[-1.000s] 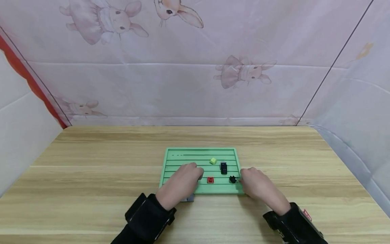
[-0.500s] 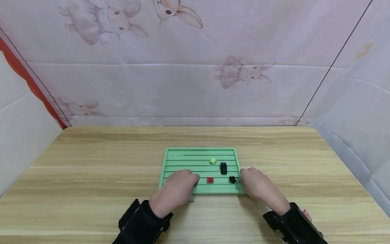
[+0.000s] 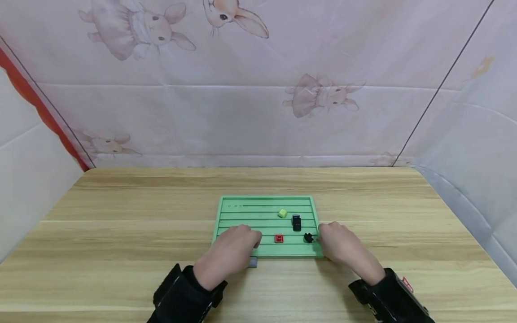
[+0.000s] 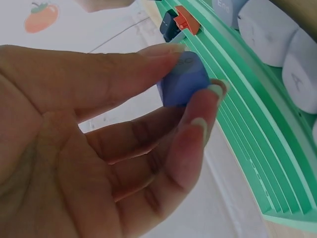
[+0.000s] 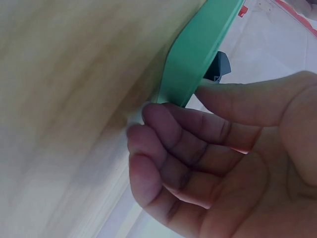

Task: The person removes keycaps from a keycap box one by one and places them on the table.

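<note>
My left hand [image 3: 231,249] is over the near left part of the green ridged tray [image 3: 258,223]. In the left wrist view, its thumb and fingers pinch a blue keycap [image 4: 184,79] with faint lettering on top. My right hand [image 3: 341,242] grips the tray's near right edge, thumb above and curled fingers at the side in the right wrist view. On the tray lie a red keycap [image 3: 279,238] with its hollow underside up, a yellow-green keycap [image 3: 282,213], a black keycap [image 3: 296,223] and a small black piece [image 3: 308,237] beside my right hand.
Pale grey keycaps [image 4: 270,32] with letters sit along the tray's near side, partly hidden by my left hand in the head view. The tray rests on a wooden table [image 3: 141,215]. A fabric wall [image 3: 226,121] with printed rabbits rises behind the table.
My left hand has drawn back toward me and to the left, away from the red keycap. The right hand and the tray have stayed in place.
</note>
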`<act>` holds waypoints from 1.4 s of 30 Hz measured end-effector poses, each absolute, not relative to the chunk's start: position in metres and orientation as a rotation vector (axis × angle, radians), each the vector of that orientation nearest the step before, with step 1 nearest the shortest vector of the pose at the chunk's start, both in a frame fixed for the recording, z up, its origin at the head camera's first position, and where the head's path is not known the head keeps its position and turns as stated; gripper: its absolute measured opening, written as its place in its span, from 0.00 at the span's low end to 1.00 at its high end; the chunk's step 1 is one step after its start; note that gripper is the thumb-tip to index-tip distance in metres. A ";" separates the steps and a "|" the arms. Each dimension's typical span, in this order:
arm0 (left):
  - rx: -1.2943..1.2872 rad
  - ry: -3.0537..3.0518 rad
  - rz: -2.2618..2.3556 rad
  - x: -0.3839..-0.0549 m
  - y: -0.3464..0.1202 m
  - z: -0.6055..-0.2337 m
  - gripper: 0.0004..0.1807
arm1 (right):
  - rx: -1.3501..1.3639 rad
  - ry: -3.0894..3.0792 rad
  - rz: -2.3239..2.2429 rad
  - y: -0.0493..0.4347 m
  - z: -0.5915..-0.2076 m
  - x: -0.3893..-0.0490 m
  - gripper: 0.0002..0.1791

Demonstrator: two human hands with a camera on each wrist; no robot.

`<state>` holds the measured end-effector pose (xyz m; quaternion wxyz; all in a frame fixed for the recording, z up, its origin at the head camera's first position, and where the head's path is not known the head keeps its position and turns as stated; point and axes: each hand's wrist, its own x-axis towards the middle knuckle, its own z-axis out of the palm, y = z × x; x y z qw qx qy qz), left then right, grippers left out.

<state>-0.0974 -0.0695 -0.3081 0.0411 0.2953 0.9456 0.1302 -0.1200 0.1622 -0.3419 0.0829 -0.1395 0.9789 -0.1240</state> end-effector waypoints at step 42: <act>0.834 2.901 0.467 -0.098 -0.068 -0.309 0.12 | -0.397 2.914 -0.378 0.162 -0.344 -0.119 0.03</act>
